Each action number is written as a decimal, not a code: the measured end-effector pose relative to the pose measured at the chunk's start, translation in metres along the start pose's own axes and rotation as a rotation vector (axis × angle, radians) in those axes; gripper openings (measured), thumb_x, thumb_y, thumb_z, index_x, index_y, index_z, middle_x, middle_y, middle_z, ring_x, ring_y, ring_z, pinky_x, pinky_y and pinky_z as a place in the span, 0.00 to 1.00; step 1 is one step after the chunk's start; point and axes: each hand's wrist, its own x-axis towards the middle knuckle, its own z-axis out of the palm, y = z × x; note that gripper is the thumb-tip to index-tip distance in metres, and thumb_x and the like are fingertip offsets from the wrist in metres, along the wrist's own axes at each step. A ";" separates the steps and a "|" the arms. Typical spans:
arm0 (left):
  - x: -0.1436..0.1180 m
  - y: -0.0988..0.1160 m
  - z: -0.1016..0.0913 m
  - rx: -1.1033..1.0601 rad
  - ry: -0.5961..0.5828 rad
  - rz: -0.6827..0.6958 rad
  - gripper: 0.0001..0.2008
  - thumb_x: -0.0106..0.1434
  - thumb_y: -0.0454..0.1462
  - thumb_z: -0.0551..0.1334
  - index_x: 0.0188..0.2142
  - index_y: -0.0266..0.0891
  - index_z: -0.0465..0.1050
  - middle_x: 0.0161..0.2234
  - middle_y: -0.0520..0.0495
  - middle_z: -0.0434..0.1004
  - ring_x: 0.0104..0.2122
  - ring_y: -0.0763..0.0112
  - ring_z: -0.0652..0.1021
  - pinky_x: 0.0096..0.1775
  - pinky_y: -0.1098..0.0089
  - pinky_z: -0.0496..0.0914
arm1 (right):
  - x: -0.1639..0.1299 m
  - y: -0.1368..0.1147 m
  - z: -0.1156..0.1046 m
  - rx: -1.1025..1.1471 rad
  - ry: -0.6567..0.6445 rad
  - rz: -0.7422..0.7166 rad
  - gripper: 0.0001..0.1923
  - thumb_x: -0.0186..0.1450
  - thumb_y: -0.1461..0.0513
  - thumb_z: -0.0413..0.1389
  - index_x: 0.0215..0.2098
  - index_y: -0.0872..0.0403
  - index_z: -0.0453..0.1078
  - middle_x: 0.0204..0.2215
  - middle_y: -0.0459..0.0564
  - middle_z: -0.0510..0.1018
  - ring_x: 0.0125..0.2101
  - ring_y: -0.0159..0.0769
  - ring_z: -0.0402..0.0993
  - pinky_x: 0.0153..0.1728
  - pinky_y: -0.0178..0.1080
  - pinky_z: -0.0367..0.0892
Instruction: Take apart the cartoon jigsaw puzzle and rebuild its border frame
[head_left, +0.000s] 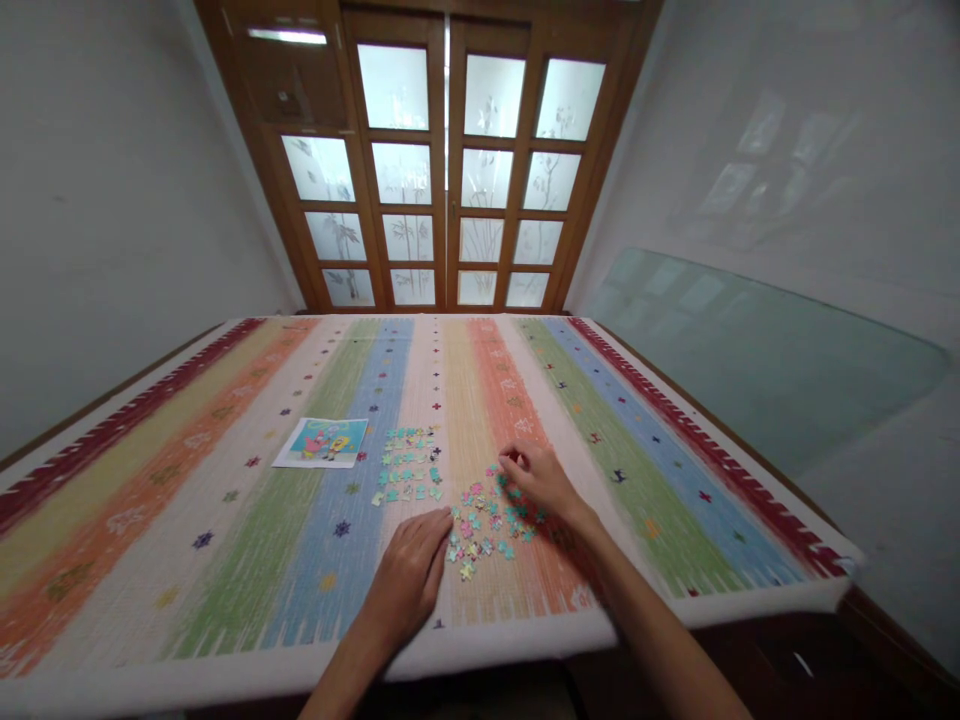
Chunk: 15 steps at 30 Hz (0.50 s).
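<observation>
My left hand (411,565) lies flat on the striped cloth, its fingertips at the left edge of a loose pile of jigsaw puzzle pieces (472,525). The pieces are small, in turquoise, pink and yellow. Over the far side of this pile, my right hand (538,478) has its fingers curled in a pinch. One pink puzzle piece (492,470) shows close by its fingertips; whatever is between them is too small to make out. Left of the pile, more puzzle pieces (407,462) are laid out in several rows. A printed cartoon picture (322,443) lies farther left.
A cloth (255,560) with coloured stripes covers the large table, whose near edge runs just below my hands. White walls (97,180) stand on both sides. A glass panel (765,350) leans at the right. Wooden doors with frosted panes (450,160) close the far end.
</observation>
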 end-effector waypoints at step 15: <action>0.000 -0.001 -0.001 -0.098 0.005 -0.159 0.19 0.71 0.30 0.53 0.60 0.41 0.67 0.51 0.38 0.77 0.51 0.58 0.79 0.53 0.52 0.76 | -0.027 0.052 -0.021 -0.075 0.114 0.150 0.12 0.61 0.57 0.52 0.26 0.53 0.73 0.25 0.51 0.79 0.28 0.39 0.73 0.34 0.38 0.62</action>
